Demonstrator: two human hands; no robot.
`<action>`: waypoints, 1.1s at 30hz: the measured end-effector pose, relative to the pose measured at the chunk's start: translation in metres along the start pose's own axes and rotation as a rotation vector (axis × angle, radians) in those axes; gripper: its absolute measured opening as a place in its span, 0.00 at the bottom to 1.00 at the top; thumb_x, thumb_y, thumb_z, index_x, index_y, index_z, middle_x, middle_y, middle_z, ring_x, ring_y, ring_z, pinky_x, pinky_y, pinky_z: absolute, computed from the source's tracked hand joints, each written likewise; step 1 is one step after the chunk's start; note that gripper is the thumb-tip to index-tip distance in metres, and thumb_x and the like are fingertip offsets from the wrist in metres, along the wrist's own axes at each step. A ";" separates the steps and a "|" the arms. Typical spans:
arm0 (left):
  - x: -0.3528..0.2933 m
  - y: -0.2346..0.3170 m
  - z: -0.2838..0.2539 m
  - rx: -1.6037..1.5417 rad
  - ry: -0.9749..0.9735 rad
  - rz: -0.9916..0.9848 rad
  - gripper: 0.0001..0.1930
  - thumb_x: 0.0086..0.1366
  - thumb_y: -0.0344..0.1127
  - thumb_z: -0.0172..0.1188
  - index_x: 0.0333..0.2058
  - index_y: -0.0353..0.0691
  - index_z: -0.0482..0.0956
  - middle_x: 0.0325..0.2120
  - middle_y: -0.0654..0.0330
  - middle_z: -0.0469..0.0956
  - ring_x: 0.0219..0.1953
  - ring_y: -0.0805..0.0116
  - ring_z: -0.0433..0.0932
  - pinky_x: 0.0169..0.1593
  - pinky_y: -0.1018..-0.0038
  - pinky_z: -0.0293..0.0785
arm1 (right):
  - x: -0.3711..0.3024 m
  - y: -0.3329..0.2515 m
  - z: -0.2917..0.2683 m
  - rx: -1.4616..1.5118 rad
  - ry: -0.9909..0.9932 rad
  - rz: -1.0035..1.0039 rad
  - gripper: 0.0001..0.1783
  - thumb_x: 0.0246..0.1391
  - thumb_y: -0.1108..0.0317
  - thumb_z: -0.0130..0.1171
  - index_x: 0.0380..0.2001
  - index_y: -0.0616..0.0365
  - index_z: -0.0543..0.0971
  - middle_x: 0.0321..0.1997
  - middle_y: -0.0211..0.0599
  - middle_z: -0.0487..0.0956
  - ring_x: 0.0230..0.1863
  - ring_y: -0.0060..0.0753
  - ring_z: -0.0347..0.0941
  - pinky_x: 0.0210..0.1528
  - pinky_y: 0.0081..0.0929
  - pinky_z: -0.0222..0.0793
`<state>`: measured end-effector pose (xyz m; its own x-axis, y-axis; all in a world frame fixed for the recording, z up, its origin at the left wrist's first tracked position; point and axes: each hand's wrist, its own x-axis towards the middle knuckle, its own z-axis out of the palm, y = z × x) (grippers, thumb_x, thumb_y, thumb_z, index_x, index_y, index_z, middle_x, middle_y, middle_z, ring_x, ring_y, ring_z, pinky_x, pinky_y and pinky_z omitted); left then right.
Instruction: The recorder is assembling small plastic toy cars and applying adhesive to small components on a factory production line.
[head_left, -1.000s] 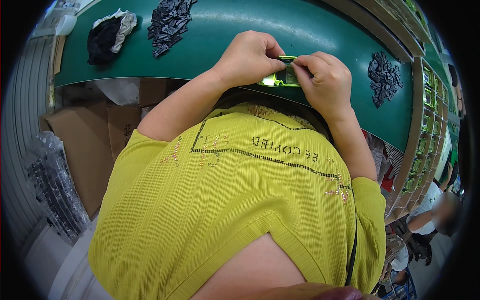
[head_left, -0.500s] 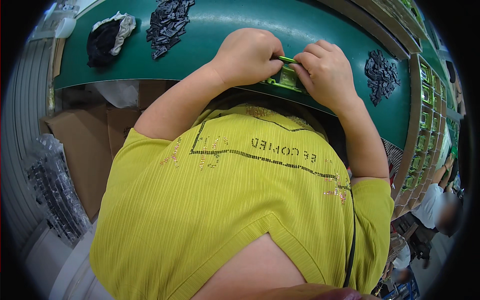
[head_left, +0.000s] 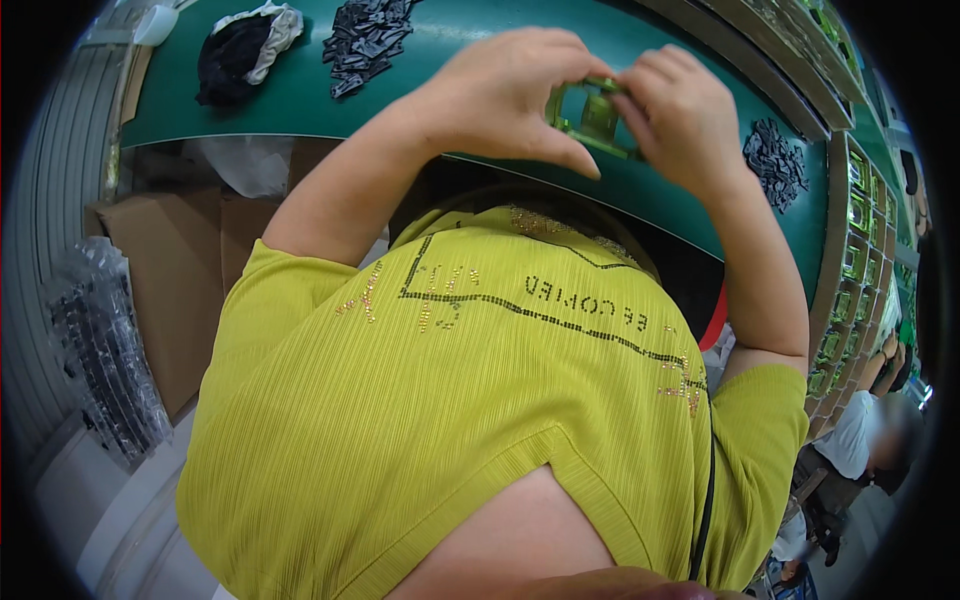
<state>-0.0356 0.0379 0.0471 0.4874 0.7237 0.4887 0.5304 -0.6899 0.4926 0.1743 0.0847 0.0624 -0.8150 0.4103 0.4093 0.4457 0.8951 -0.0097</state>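
The green plastic frame [head_left: 600, 117] was up over the green table [head_left: 290, 112], near its front edge. The right hand [head_left: 690, 122] grasped its right end. The left hand [head_left: 508, 92] was loosely spread, thumb apart from fingers at the frame's upper edge; whether they touched it was hard to tell. Beyond lay two piles of dark pieces [head_left: 368, 42], a black-and-white cloth bundle [head_left: 240, 58] and, rightmost, a partitioned box [head_left: 838, 262].

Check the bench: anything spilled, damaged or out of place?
A crumpled black-and-white bundle on the green bench, left of a heap of black parts, seems out of place, being unlike the parts. No spill or damage shows.
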 end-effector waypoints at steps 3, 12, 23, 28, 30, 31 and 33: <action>0.001 -0.005 -0.029 0.024 0.021 -0.067 0.22 0.46 0.39 0.70 0.38 0.34 0.75 0.30 0.55 0.75 0.32 0.62 0.75 0.36 0.72 0.72 | 0.016 0.015 0.008 0.495 0.019 0.268 0.09 0.50 0.63 0.61 0.29 0.57 0.78 0.27 0.30 0.76 0.32 0.29 0.72 0.34 0.25 0.69; -0.062 -0.040 -0.064 -0.046 0.190 -0.607 0.29 0.45 0.37 0.72 0.46 0.32 0.75 0.35 0.58 0.78 0.36 0.71 0.77 0.40 0.78 0.73 | 0.023 -0.028 0.053 0.554 -0.173 0.609 0.14 0.49 0.58 0.62 0.36 0.56 0.78 0.31 0.40 0.78 0.33 0.40 0.75 0.36 0.33 0.71; -0.067 -0.041 -0.044 -0.038 0.203 -0.611 0.29 0.44 0.36 0.73 0.45 0.31 0.75 0.35 0.60 0.76 0.36 0.74 0.75 0.41 0.80 0.71 | 0.007 0.004 0.052 0.343 -0.125 0.429 0.11 0.51 0.69 0.59 0.39 0.55 0.79 0.34 0.38 0.77 0.35 0.39 0.75 0.38 0.32 0.70; -0.058 -0.041 -0.033 -0.038 0.214 -0.553 0.30 0.41 0.43 0.73 0.41 0.30 0.77 0.34 0.56 0.75 0.34 0.65 0.76 0.40 0.74 0.72 | 0.021 -0.002 0.037 0.220 -0.352 0.852 0.17 0.48 0.56 0.59 0.33 0.60 0.78 0.36 0.46 0.79 0.40 0.47 0.75 0.42 0.38 0.70; -0.053 -0.039 -0.032 -0.016 0.193 -0.520 0.30 0.40 0.44 0.72 0.41 0.30 0.77 0.33 0.55 0.75 0.34 0.63 0.76 0.40 0.74 0.72 | 0.021 -0.004 0.039 0.150 -0.327 0.800 0.20 0.48 0.51 0.59 0.31 0.60 0.78 0.34 0.46 0.79 0.39 0.48 0.75 0.41 0.39 0.71; -0.051 -0.040 -0.030 -0.009 0.176 -0.469 0.30 0.40 0.44 0.72 0.41 0.30 0.77 0.33 0.54 0.75 0.35 0.62 0.76 0.40 0.74 0.72 | 0.021 -0.004 0.039 0.200 -0.354 0.793 0.19 0.47 0.53 0.59 0.31 0.60 0.78 0.34 0.47 0.79 0.39 0.48 0.75 0.41 0.39 0.71; -0.045 -0.034 -0.032 -0.033 0.096 -0.465 0.26 0.42 0.36 0.71 0.41 0.31 0.76 0.36 0.57 0.75 0.38 0.69 0.75 0.44 0.76 0.70 | 0.021 -0.001 0.038 0.253 -0.378 0.787 0.18 0.47 0.54 0.59 0.32 0.60 0.78 0.33 0.47 0.79 0.39 0.48 0.75 0.42 0.39 0.70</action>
<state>-0.0981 0.0279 0.0317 0.1362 0.9519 0.2746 0.6538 -0.2946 0.6970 0.1428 0.0985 0.0361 -0.3968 0.9092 -0.1260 0.8665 0.3258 -0.3783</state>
